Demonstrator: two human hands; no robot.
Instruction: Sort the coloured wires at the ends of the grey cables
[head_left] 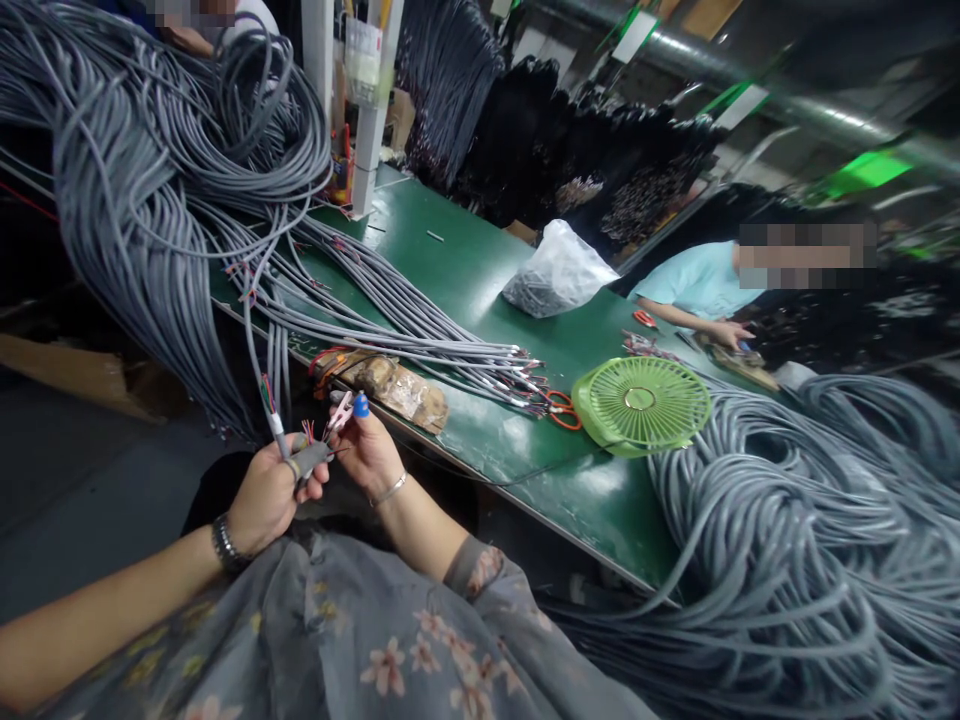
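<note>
My left hand (268, 492) is closed around a grey cable (279, 440), near its end, where thin coloured wires stick out. Dark grey covering shows on the left fingers. Close beside it, my right hand (369, 455) has a blue finger cot (361, 404) on the thumb. Pinched in the right fingers is a small pink-and-white piece (341, 412), whose kind I cannot make out. It is close to the fanned-out wires. Both hands are in front of the green table's edge, over my lap.
Grey cable bundles (135, 190) drape over the left of the green table (465, 270). A wrapped block (401, 390) lies at the near edge. Beyond are orange-handled scissors (564, 410), a green fan (641, 403), a plastic bag (559, 270) and more cable coils (795, 510). A co-worker (694, 285) sits across.
</note>
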